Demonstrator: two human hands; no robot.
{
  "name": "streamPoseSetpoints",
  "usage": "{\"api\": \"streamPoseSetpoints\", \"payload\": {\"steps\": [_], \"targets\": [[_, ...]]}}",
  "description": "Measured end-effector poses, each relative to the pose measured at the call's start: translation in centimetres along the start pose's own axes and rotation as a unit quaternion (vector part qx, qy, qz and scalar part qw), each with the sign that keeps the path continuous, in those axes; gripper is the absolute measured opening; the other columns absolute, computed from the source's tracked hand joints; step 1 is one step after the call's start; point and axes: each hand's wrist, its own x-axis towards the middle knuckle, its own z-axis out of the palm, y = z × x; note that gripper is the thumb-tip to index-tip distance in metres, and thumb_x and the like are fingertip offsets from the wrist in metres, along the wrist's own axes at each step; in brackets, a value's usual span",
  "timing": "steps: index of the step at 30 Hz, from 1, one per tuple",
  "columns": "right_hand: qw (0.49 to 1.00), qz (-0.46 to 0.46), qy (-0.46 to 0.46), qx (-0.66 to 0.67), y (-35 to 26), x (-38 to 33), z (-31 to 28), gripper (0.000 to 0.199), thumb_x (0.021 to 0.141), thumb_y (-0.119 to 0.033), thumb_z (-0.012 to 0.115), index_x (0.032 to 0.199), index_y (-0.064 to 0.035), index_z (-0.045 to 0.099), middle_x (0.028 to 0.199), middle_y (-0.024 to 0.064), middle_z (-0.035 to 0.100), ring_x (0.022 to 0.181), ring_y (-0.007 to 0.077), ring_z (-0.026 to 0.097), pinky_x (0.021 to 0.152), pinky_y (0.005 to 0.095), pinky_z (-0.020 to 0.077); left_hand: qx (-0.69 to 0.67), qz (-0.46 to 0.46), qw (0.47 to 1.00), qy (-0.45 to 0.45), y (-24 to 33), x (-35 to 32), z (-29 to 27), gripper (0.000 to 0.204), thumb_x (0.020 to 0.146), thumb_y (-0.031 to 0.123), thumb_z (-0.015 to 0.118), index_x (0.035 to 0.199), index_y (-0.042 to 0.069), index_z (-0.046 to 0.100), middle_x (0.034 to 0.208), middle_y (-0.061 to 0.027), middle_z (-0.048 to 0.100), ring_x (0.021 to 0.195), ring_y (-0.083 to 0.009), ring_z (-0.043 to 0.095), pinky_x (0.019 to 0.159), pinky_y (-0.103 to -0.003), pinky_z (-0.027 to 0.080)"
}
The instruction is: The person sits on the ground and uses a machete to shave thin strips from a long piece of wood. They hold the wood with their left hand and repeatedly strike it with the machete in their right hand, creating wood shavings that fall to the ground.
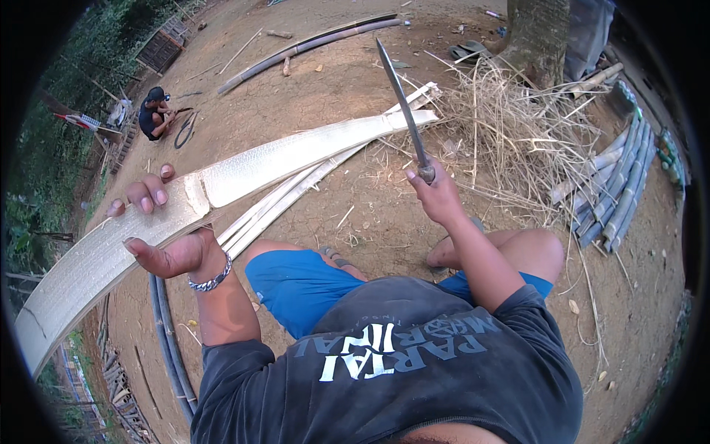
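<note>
Broad bamboo slat in one hand, long knife in the other

From where I stand, the broad, pale bamboo slat (274,159) is what catches the eye. It runs slantwise over the ground (325,96) in front of the seated person, from the near left up to the far right, its light inner face upward. A ridged joint crosses it just beside the left hand (174,255), which is gripping the slat, with fingers curled over the far edge and the thumb along the near one. A chain bracelet (212,283) circles that wrist.

The right hand (440,196) is closed around the handle of a knife (403,100). Its long, dark blade points up and away, passing in front of the slat's far right end; I can't tell whether the two touch.

Narrower bamboo strips (277,207) lie beneath the slat. The person wears blue shorts (288,285) and a dark shirt (384,362), knees spread apart.

To the right, a heap of shavings (510,133) spreads near a tree trunk (538,44), with a stack of bamboo poles (621,185) beyond it, farther right. Two dark poles (166,340) lie at the near left. On the far side rests a long split pole (310,46), and at the far left another person (154,115) in a dark cap squats, well apart.
</note>
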Motion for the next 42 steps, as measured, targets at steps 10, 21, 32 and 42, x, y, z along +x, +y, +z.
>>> {"api": "streamPoseSetpoints", "payload": {"steps": [10,21,32,42], "targets": [[0.990,0.000,-0.097,-0.104,-5.7,-6.0,2.8,0.026,0.084,-0.021,0.065,0.100,-0.0027,0.057,0.084,0.0222,0.064,0.082,0.0406,0.063,0.074,0.0471,0.0486,0.002,0.030,0.996,-0.088,1.0,-2.4,2.1,0.050,0.069,0.033,0.074,0.107,0.014,0.048,0.078,0.0017,0.037,0.066,-0.0110,0.038,0.062,-0.029,0.029],[0.967,-0.065,-0.217,-0.120,-11.1,-8.9,2.9,0.020,0.084,-0.018,0.063,0.099,-0.0046,0.058,0.079,0.0227,0.063,0.080,0.0430,0.062,0.071,0.0496,0.0482,0.037,-0.004,0.999,-0.033,2.4,-6.2,3.9,0.045,0.070,0.029,0.075,0.101,0.019,0.046,0.076,0.0043,0.033,0.065,-0.0107,0.034,0.062,-0.029,0.028],[0.960,-0.074,-0.246,-0.107,-13.3,-12.0,2.9,0.025,0.081,-0.013,0.062,0.105,-0.0073,0.057,0.081,0.0231,0.064,0.080,0.0427,0.063,0.071,0.0494,0.0495,0.055,-0.011,0.997,-0.055,1.6,-8.1,2.9,0.045,0.071,0.025,0.074,0.102,0.019,0.042,0.079,0.0035,0.030,0.067,-0.0126,0.034,0.065,-0.033,0.031],[0.958,-0.081,-0.244,-0.127,-11.3,-10.3,2.5,0.017,0.080,-0.011,0.059,0.096,-0.0060,0.059,0.078,0.0240,0.063,0.079,0.0440,0.062,0.070,0.0508,0.0483,0.050,0.014,0.998,-0.040,0.7,-9.4,3.5,0.042,0.066,0.021,0.062,0.104,0.015,0.046,0.080,0.0012,0.033,0.067,-0.0125,0.035,0.066,-0.031,0.029]]}}
